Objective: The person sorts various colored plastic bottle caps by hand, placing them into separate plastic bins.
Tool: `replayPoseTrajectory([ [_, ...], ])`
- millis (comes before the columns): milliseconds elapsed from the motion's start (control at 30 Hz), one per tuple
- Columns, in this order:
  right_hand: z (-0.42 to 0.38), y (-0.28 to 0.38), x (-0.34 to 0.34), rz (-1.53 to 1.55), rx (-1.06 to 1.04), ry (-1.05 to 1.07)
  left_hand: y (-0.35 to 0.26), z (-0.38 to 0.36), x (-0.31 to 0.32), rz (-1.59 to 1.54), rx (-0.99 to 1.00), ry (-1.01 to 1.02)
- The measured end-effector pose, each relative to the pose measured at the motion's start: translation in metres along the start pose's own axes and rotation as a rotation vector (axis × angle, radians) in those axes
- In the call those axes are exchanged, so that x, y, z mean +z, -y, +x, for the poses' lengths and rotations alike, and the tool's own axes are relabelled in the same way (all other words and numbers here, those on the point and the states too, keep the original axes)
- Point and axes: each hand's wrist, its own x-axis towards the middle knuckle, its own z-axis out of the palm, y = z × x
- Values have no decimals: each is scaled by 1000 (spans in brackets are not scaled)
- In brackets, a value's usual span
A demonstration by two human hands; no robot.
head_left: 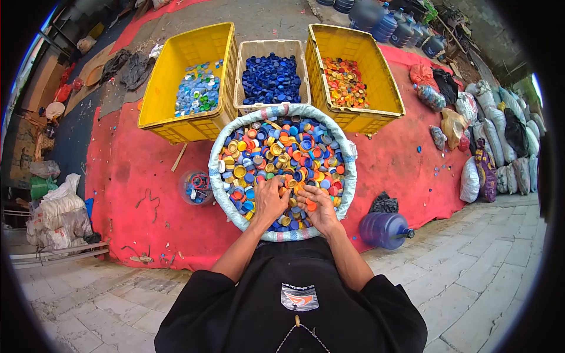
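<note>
A round sack with a pale, rolled fabric rim (219, 154) stands right in front of me, full of mixed bottle caps (275, 148) in blue, orange, yellow, red and white. Over the near half of the pile, my left hand (269, 201) has its back up and its fingers curled down among the caps; its fingertips are hidden. Close beside it, my right hand (323, 215) is turned partly palm up, with its fingers bent around orange bottle caps (310, 205).
Beyond the sack stand a yellow crate (158, 76) of light blue and green caps, a white crate (240, 76) of dark blue caps, and another yellow crate (382, 88) of orange and yellow caps. A water jug (384, 229) lies at right; a small tub (196, 187) sits at left.
</note>
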Motion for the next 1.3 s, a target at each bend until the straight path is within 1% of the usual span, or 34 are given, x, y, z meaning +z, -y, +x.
replayPoseTrajectory([
  [67,-3,0,-3,2,-12,-2,-1,3,5,64,-25,39],
  [167,-6,-1,-6,8,-22,-10,-1,4,11,75,-30,25],
  [300,-9,1,-8,9,-30,-21,2,8,17,-47,-70,50],
  [400,-9,1,-10,19,-36,-27,3,7,22,-16,-109,35],
  [500,-7,1,-10,14,-39,-33,-2,11,21,-55,-143,57],
  [600,-5,-2,-12,13,-32,-18,5,11,28,-80,-114,11],
  [700,-5,-2,-11,10,-24,-17,11,14,29,-205,-207,41],
  [800,-5,-1,-11,16,-16,-24,4,12,17,-516,-390,115],
  [900,-4,1,-9,-8,-8,-40,8,9,8,-787,-448,153],
  [1033,1,3,-5,-72,11,-68,19,6,-5,-1201,-686,239],
  [1133,6,6,3,-192,21,-81,17,1,-17,-1469,-814,168],
  [1233,13,7,10,-575,-61,-142,20,-4,-22,-1556,-844,165],
  [1300,23,4,13,-977,-278,-175,23,-7,-23,-1618,-847,161],
])
